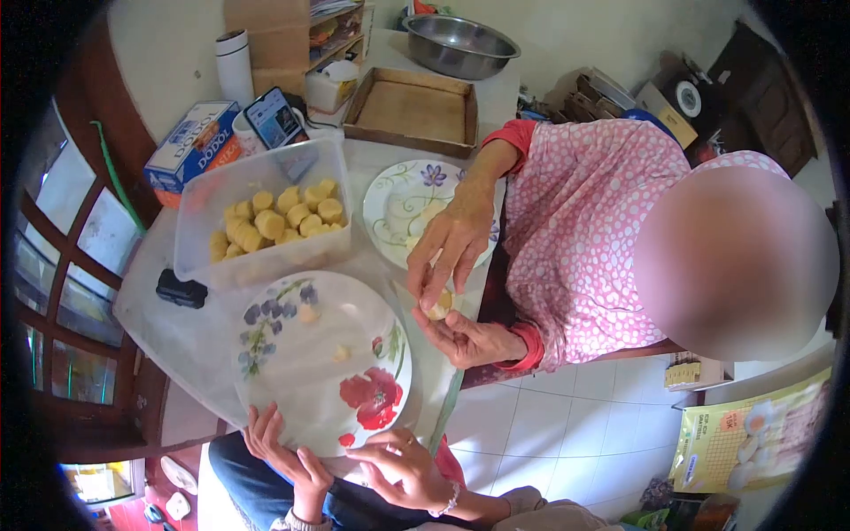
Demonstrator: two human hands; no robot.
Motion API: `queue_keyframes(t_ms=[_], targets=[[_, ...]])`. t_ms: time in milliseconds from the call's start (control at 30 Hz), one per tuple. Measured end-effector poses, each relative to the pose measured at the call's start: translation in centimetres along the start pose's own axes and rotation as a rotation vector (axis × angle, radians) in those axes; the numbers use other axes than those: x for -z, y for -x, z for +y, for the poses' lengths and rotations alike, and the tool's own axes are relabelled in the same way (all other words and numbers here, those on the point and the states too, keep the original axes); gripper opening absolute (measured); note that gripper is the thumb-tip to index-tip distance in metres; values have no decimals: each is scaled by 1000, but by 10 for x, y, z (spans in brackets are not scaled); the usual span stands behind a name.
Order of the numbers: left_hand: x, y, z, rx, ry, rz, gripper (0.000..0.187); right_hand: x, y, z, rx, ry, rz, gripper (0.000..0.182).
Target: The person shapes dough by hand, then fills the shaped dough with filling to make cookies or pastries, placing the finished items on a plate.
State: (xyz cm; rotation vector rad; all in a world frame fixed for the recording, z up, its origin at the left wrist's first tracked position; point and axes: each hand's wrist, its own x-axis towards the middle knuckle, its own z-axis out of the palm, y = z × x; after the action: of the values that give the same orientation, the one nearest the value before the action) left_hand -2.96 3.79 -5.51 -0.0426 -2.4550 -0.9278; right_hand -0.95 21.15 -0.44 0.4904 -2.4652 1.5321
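Observation:
At the bottom, my left hand [288, 456] is open, its fingertips at the near rim of a large flower-patterned plate [292, 389]. Beside it, at the plate's near right edge, my right hand [403, 469] has its fingers apart, with nothing visible in them and a bracelet on the wrist. Two small pale pieces of dough [342, 353] lie on this plate. Behind the plate, a clear plastic tub [266, 273] holds several yellow cylindrical pieces [268, 223].
Across the corner, a co-worker in a pink dotted garment [584, 221] holds a yellow piece [439, 306] over a second plate [390, 199]. Further back are a brown tray [412, 106], metal basin [460, 44], phone [273, 118], box [190, 150] and flask [234, 66]. A black case [181, 288] lies left.

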Motion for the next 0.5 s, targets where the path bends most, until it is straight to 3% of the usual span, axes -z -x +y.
queue_keyframes(t_ms=[500], targets=[[-10, 5, -6, -47, 69, 117, 44, 4, -1, -1, -44, -61, -51, 34]])
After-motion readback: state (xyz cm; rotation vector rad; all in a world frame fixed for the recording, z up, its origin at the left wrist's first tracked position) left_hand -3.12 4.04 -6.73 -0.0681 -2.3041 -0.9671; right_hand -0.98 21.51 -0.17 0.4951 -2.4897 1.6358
